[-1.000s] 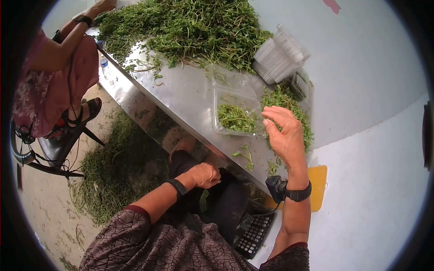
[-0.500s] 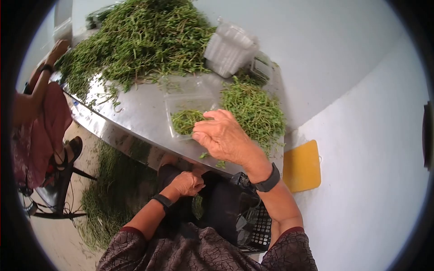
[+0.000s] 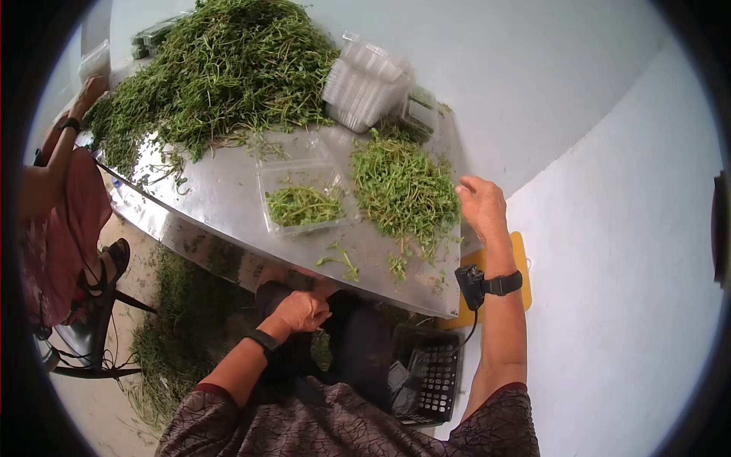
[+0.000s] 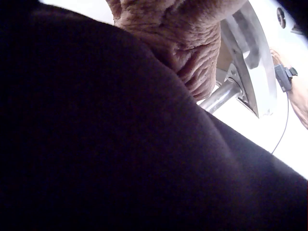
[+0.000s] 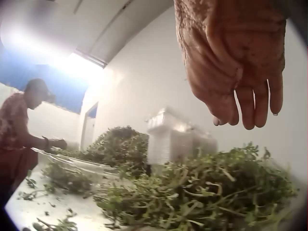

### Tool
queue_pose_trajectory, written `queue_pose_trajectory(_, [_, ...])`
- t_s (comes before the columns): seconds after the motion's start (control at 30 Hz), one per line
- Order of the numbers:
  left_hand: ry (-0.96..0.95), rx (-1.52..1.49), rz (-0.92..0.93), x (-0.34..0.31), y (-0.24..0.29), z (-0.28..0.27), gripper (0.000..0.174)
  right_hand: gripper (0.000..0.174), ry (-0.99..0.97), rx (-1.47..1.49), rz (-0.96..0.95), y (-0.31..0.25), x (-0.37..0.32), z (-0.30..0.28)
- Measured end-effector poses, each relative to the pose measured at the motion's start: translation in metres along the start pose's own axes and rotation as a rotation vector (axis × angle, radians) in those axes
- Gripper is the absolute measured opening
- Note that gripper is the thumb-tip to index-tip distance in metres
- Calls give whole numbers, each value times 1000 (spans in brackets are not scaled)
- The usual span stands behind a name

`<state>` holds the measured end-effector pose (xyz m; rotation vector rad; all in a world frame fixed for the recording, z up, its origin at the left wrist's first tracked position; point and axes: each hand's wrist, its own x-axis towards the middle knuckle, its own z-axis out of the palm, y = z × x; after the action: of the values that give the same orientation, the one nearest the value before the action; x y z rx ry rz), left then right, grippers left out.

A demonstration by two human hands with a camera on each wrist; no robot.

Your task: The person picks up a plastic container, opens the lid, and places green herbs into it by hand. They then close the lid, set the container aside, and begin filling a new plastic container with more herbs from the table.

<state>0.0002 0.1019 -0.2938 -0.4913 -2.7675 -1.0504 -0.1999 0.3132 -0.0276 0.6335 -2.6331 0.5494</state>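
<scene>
My right hand point(image 3: 483, 207) is over the table's right end, beside a smaller heap of green stems point(image 3: 403, 186). In the right wrist view its fingers point(image 5: 246, 108) hang fairly straight above the heap, holding nothing. Left of that heap, a clear plastic clamshell box point(image 3: 266, 183) lies with its lid back and a layer of greens point(image 3: 304, 206) inside. My left hand point(image 3: 302, 311) rests on my dark-trousered leg with fingers loosely curled and nothing seen in it; the left wrist view shows mostly dark cloth and part of this hand point(image 4: 178, 43).
A large mound of greens point(image 3: 221, 76) and a stack of clear boxes point(image 3: 365, 84) stand at the back of the metal table point(image 3: 221, 198). Another person point(image 3: 68, 213) sits at left. A black crate point(image 3: 442, 381) and yellow board point(image 3: 521, 266) are at right. Stems cover the floor.
The right hand went from the box's right side to over its greens, then back right past the smaller heap. The left hand stays on the leg. The head view has shifted.
</scene>
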Motion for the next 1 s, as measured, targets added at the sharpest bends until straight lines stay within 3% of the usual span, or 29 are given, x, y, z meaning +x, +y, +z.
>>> queue_pose_trajectory(0.1, [-7,-13,-38,-1,-2,6,22,28,27,-32,77,24,10,7])
queue_pose_trajectory(0.27, [2,-40,-48,-1,0,1,22,30,-104,-26,199,32,19,17])
queue_pose_trajectory(0.5, [-46,1,-82,4,-5,-4,20,24,-125,30,198,30,26,33])
queue_pose_trajectory(0.67, [19,-11,-41,3,0,-9,21,17,-13,27,177,17,23,30])
queue_pose_trajectory(0.87, [-38,-25,-62,3,-8,-1,23,18,216,26,-8,15,29,24])
queue_pose_trajectory(1.0, [11,-64,-18,3,-6,-4,23,19,267,86,-13,-6,30,11])
